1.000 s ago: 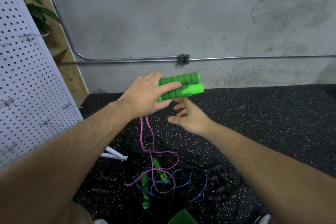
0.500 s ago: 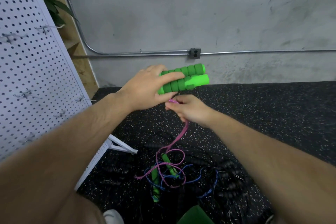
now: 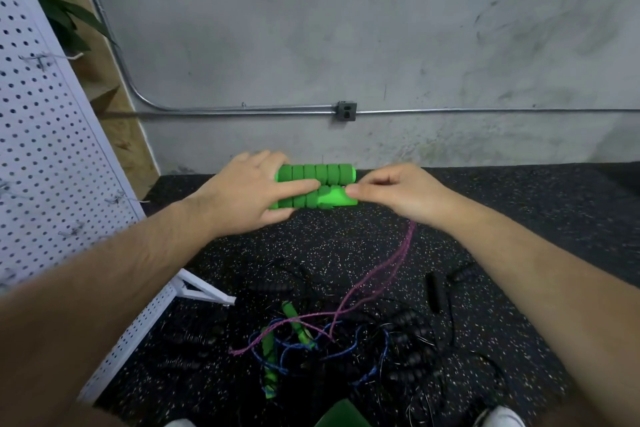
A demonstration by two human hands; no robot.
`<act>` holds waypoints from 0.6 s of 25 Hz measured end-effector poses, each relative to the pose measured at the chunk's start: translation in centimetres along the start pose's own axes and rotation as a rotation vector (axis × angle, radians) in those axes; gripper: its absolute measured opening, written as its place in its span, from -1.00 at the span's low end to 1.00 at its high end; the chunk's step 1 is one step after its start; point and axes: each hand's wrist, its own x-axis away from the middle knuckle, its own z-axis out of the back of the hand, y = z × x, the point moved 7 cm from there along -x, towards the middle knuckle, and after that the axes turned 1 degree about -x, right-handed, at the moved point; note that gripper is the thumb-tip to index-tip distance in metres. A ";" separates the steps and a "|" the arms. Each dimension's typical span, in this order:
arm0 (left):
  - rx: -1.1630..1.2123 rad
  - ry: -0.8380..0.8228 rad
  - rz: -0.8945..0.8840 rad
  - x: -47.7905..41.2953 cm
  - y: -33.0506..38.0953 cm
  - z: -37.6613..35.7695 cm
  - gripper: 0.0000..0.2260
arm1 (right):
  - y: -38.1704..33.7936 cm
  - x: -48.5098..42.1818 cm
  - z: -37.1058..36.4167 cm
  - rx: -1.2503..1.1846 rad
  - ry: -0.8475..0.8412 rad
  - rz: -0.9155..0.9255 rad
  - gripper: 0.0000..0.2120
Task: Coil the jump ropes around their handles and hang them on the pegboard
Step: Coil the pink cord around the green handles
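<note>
My left hand (image 3: 249,189) grips two green ribbed foam handles (image 3: 323,184) side by side, held level at chest height. My right hand (image 3: 398,192) pinches the pink rope (image 3: 388,270) right at the handles' right end, fingers curled. From under that hand the pink rope hangs down in a doubled strand to the floor. The white pegboard (image 3: 45,156) with metal hooks stands tilted at the left.
A tangled pile of jump ropes (image 3: 311,340) lies on the black speckled floor below: a blue rope with green handles and several black ropes with black handles. The pegboard's white foot (image 3: 204,289) juts toward the pile. A grey concrete wall with conduit is ahead.
My right hand took hold of the pink rope below the handles, then rose and moved right to the handles' right end, pulling the rope up. The handles stayed in my left hand.
</note>
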 end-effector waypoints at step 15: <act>0.046 0.041 -0.164 -0.6 4.6 0.6 -0.54 | -2.2 -0.2 3.3 0.155 0.108 0.241 -0.89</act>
